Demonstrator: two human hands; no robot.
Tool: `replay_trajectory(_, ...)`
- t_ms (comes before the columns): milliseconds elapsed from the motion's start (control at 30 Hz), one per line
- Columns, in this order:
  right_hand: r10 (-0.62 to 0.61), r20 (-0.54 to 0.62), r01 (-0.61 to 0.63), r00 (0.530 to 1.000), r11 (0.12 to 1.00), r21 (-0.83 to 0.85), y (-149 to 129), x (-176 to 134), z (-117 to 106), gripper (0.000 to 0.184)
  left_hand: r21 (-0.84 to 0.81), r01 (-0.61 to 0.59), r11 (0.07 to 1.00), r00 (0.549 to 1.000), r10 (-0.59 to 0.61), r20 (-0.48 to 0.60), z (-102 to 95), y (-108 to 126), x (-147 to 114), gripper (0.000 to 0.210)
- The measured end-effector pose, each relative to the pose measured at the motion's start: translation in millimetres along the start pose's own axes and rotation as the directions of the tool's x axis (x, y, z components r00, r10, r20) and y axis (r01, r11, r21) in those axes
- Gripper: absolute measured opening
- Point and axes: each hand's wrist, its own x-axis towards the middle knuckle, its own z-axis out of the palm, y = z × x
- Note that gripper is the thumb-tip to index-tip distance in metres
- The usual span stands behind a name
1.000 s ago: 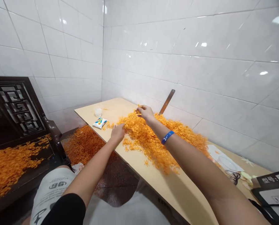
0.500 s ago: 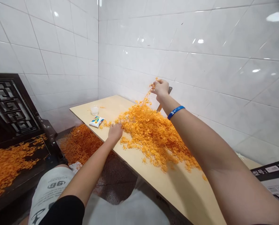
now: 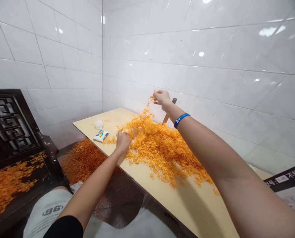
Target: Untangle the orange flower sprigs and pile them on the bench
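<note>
A large tangled heap of orange plastic flower sprigs [image 3: 159, 142] covers the middle of a pale wooden tabletop [image 3: 147, 178]. Raised above the heap's far side, my right hand [image 3: 161, 98] pinches the top of one thin orange sprig [image 3: 147, 109], whose lower part trails into the heap. At the near left edge of the pile, my left hand [image 3: 123, 139] has its fingers curled in among orange sprigs; the fingertips are partly hidden by them. A blue band [image 3: 181, 120] circles my right wrist.
Left of the heap are a small white packet [image 3: 101, 135] and a clear cup [image 3: 98, 124]. A dark strip-like handle [image 3: 169, 110] stands behind my right wrist. More orange pieces lie on the floor [image 3: 83, 158] and a dark carved bench [image 3: 11, 185]. A printed box [image 3: 288, 188] is at right.
The camera view has shifted slightly. My right hand, still pinching the sprig, appears lower and further left; sprigs near it have spread left. My left hand's fingers have curled more among the sprigs.
</note>
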Motion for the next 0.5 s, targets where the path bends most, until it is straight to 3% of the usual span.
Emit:
replay_trajectory(133,0.026,-0.004,-0.026,1.0,0.999,-0.032,7.3,-2.2,-3.0,0.009,-0.043,0.048,0.998,0.998,-0.049,-0.028,-2.7,14.8,7.0,0.028)
replay_trajectory(300,0.067,-0.083,-0.07,0.994,0.997,-0.034,6.1,7.1,-20.0,0.009,-0.064,0.099,0.993,0.995,-0.097,0.033,0.2,7.8,0.6,0.037)
replay_trajectory(500,0.03,-0.184,-0.037,0.982,0.999,-0.031,-17.7,27.9,-44.7,0.009,-0.018,-0.019,1.0,0.989,0.021,0.147,6.2,2.8,1.5,0.024)
